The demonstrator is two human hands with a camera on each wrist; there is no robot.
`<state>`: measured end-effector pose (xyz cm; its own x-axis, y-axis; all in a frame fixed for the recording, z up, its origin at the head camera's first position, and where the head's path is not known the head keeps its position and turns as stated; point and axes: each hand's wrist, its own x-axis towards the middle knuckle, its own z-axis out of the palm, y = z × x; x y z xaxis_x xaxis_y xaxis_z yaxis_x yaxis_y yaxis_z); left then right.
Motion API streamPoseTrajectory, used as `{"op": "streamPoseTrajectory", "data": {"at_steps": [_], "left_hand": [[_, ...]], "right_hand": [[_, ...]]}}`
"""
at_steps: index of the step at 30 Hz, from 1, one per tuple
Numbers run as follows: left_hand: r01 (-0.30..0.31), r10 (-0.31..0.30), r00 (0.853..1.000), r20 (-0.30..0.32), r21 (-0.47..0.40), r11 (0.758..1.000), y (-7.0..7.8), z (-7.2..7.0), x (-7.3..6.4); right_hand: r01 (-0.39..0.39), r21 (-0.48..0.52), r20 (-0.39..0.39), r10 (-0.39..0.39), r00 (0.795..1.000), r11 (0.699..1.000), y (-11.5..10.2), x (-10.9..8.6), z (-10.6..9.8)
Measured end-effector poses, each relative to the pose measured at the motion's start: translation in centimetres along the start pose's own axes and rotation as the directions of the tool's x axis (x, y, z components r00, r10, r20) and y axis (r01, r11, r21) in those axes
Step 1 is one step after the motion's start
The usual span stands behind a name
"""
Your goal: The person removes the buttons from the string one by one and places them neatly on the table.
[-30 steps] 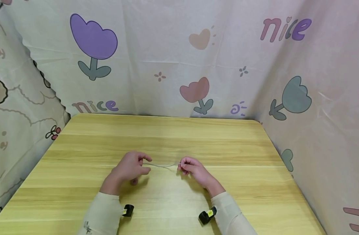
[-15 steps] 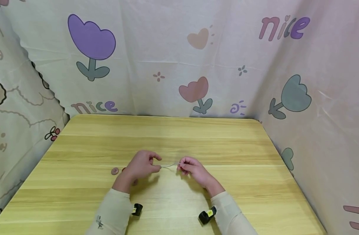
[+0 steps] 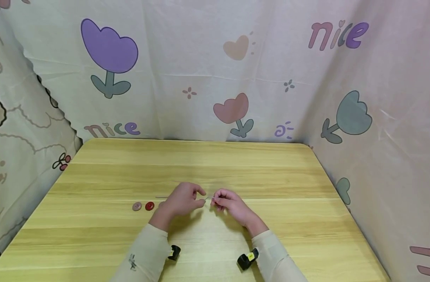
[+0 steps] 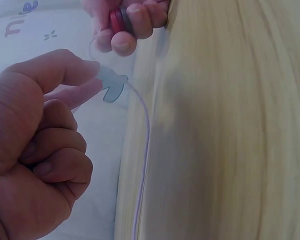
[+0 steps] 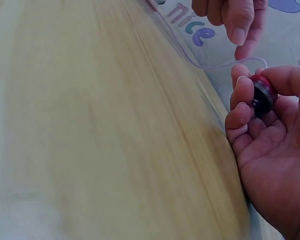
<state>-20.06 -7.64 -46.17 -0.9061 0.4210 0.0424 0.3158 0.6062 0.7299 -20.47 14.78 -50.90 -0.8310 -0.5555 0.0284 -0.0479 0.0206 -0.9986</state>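
In the head view my right hand (image 3: 232, 203) grips a small stack of buttons (image 5: 264, 90), red and dark, between thumb and curled fingers. A thin pale cord (image 4: 146, 135) comes out of the stack and runs left past my left hand (image 3: 184, 199). The left thumb and index finger reach toward the stack with a gap between them, their tips close to the cord. The other left fingers curl into the palm. Left of that hand lie a mauve button (image 3: 137, 206) and a red button (image 3: 149, 206). Another button (image 3: 161, 204) is partly covered by the left hand.
The wooden table (image 3: 257, 168) has light and dark grain. A printed curtain (image 3: 179, 47) hangs behind it and along both sides. Black wrist cameras (image 3: 247, 259) sit below both forearms, close over the tabletop.
My left hand has moved right along the cord, closer to the right hand. Buttons and the cord's left stretch have come into sight behind it. The right hand has hardly moved.
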Motion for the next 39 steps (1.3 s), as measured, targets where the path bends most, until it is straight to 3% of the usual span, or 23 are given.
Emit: {"op": "streamPoseTrajectory", "data": {"at_steps": [13, 22, 27, 34, 39], "left_hand": [[-0.057, 0.057, 0.998, 0.005, 0.025, 0.998, 0.10, 0.63, 0.59], [-0.017, 0.017, 1.000, -0.008, -0.027, 0.999, 0.25, 0.26, 0.36], [-0.006, 0.005, 1.000, -0.017, -0.045, 0.999, 0.20, 0.03, 0.23], [0.012, -0.012, 1.000, -0.013, -0.042, 0.999, -0.04, -0.10, 0.01], [0.000, 0.000, 1.000, -0.007, -0.052, 0.999, -0.21, -0.01, -0.03]], "right_hand": [[0.009, -0.034, 0.025, -0.008, 1.000, 0.999, 0.27, 0.13, -0.12], [0.080, 0.026, 0.077, -0.081, 0.994, 0.996, 0.40, -0.03, -0.56], [0.058, -0.022, 0.068, -0.057, 0.996, 0.998, 0.41, -0.07, -0.62], [-0.009, 0.016, 0.038, 0.009, 0.999, 1.000, 0.35, -0.05, -0.52], [0.000, -0.002, 0.016, 0.000, 1.000, 1.000, 0.40, -0.08, -0.47]]}}
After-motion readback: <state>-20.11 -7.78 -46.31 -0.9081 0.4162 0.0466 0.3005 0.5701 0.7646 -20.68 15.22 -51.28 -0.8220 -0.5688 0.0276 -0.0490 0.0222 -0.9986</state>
